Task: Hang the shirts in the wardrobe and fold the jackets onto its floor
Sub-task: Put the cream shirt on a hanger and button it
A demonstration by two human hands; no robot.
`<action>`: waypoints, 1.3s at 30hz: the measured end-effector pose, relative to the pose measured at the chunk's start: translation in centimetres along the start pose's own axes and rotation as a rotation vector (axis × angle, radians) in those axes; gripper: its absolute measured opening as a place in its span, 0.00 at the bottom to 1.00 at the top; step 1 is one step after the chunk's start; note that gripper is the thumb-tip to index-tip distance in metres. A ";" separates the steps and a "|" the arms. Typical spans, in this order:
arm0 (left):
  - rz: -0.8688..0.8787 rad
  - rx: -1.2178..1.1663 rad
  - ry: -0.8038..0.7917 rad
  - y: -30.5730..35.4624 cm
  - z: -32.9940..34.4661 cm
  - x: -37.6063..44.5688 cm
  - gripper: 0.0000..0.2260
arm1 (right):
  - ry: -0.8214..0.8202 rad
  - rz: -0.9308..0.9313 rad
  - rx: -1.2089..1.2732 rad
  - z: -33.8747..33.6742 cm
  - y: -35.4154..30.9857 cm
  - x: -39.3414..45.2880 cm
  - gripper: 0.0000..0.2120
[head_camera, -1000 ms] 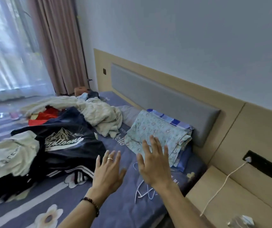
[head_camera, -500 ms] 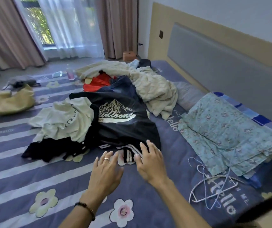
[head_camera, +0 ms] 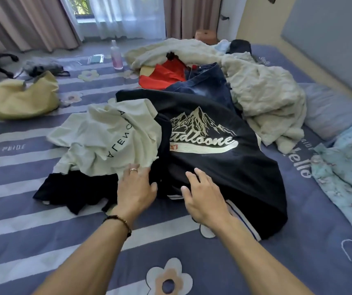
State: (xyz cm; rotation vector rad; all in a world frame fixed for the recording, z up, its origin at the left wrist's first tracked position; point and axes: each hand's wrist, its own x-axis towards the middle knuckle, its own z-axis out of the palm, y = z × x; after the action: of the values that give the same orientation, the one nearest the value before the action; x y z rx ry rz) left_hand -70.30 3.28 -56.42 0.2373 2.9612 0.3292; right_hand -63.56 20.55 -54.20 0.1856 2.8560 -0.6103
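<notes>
Both hands advance from the bare bed point(head_camera: 21, 241) onto the clothes. Left hand point(head_camera: 135, 189), fingers spread, grasps nothing beside the pale shirt point(head_camera: 109, 137). Right hand point(head_camera: 204, 198), open, touches the black jacket point(head_camera: 219, 158) mid-bed.

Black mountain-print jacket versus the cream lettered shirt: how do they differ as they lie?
The black jacket is dark, with a mountain graphic and striped hem; the cream shirt is pale, with only black lettering. The jacket lies spread wide; the shirt is bunched and overlaps its left edge. Both lie on the bed, ungripped.
</notes>
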 end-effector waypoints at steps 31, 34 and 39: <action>0.456 -0.384 0.251 9.0 -12.5 -4.9 0.19 | 0.118 0.158 1.053 -11.9 0.3 -7.1 0.03; 0.677 -0.183 -0.169 14.3 -12.8 -6.6 0.31 | 0.054 0.129 0.970 -15.8 3.9 -13.5 0.03; 0.986 -0.260 -0.445 25.5 -7.7 -12.2 0.10 | 0.109 0.345 0.916 -18.6 12.5 -23.4 0.07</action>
State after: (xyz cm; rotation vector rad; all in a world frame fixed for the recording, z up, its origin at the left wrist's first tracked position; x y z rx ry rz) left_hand -56.10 24.17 -41.49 1.4935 2.1225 0.6442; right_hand -42.20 37.82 -37.00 0.8351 2.3114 -1.7908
